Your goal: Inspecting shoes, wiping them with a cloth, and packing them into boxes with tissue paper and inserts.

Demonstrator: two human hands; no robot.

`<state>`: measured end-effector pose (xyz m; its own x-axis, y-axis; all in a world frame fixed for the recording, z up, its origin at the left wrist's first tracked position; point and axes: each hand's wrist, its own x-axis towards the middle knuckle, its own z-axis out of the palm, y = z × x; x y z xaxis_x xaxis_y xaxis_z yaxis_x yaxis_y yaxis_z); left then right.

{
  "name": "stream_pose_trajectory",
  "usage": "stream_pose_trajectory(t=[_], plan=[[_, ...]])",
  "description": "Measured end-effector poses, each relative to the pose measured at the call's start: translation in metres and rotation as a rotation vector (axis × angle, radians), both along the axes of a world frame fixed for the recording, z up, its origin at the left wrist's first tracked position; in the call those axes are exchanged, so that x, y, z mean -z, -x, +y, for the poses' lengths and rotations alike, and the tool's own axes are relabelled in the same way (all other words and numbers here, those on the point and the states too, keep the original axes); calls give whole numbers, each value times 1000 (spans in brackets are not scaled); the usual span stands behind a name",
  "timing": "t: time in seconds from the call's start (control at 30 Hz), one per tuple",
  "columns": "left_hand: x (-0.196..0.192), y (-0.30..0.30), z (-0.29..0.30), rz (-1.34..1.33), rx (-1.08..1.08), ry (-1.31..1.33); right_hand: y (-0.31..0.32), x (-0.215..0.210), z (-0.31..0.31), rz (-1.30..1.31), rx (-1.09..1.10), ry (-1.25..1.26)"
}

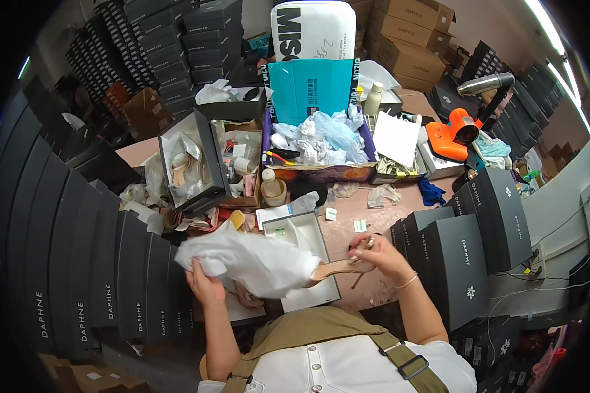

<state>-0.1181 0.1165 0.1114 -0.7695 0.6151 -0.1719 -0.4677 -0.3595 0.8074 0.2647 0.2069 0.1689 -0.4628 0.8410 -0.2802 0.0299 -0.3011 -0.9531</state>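
My left hand [206,286] is closed on the far left end of a crumpled white wrapping sheet or bag [259,262]; I cannot tell whether it is paper or cloth. Out of its right end sticks a tan high-heeled shoe [333,269] with a thin heel. The fingers of my right hand [381,255] are closed round the shoe's right end, where something shiny shows. Below the wrapping lies an open shoe box [322,295] with a pale inside. Part of another tan shoe [244,296] shows beneath the wrapping, mostly covered.
Dark shoe boxes stand in rows at left [101,262] and right [457,265]. Behind the work surface [357,304] are a purple-edged bin [321,173] of crumpled plastic, an open box [206,190] with a shoe, a small bottle [269,183] and an orange tool [453,135].
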Motion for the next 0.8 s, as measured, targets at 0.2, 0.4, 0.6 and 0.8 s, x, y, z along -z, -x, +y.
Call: stream_pose_trajectory(t=[0.2, 0.4, 0.6, 0.8], plan=[[-3, -80, 18, 1927, 808, 67, -7, -4, 6, -347, 322, -400], [67, -116, 12, 201, 1168, 225, 52, 9, -39, -149, 286, -448], [50, -120, 6, -713, 809, 10, 86, 10, -41, -321, -252, -749], [24, -129, -9, -647, 548, 207, 130, 56, -10, -457, -364, -833]])
